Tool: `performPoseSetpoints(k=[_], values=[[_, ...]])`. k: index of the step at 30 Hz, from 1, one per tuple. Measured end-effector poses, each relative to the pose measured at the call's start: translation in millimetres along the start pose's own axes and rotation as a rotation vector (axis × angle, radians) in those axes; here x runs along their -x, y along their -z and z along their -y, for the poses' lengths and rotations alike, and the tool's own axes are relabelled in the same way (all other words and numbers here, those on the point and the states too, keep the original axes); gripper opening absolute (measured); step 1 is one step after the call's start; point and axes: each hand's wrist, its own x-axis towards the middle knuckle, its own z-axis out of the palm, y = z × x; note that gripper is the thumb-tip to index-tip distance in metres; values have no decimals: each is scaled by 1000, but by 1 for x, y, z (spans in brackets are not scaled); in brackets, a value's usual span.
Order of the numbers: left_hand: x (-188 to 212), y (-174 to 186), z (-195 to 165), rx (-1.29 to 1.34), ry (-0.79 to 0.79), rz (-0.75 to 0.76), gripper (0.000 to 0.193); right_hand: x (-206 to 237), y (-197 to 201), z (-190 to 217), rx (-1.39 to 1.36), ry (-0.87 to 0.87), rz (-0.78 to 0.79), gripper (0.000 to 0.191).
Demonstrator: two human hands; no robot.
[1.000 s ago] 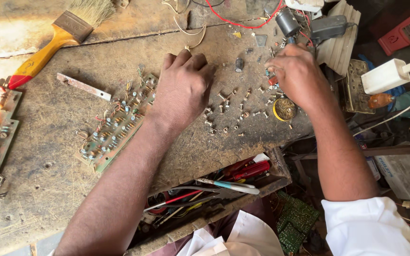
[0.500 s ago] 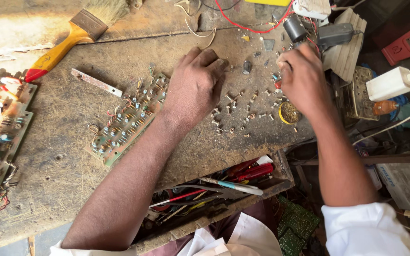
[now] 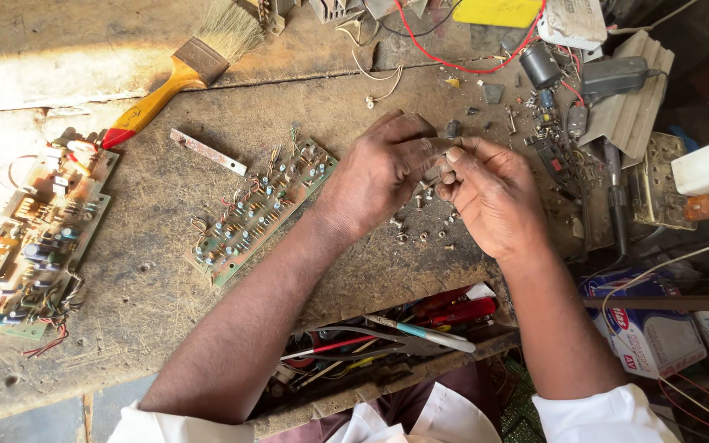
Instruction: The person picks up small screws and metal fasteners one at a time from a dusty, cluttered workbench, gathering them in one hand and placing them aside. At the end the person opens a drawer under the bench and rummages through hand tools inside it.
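Two bare hands meet at the upper middle of the frame, where the left hand [image 3: 383, 168] and the right hand [image 3: 490, 193] pinch together one tiny dark metal part [image 3: 443, 150], too small to tell its shape. Below them, small loose screws [image 3: 420, 236] lie scattered on the worn wooden bench [image 3: 141, 287]. A long green circuit board [image 3: 260, 209] lies left of centre.

Lighting: strong daylight from upper left; overexposed glare on the pale, dusty wooden workbench top [image 3: 34, 74] and on the green circuit board with coloured wires [image 3: 34, 238] at far left. Shadows: short, soft, falling lower right; open tool drawer [image 3: 387, 344] dim. Focus: sharp centrally; slight wide-angle stretching at edges.
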Motion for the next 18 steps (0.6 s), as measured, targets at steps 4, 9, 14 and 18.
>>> performPoseSetpoints(k=[4, 9, 14, 18], values=[[1, 1, 1, -69, -31, -1, 40, -3, 0, -1, 3, 12, -9, 10], [-2, -9, 3, 140, 166, -130, 24, -4, 2, -5, 46, 107, 9, 17], [-3, -19, 8, 328, 348, -201, 10, -8, 6, -13, 74, 234, 7, 19], [-3, -22, 11, 499, 480, -140, 9, -9, 8, -17, 195, 354, -17, 19]])
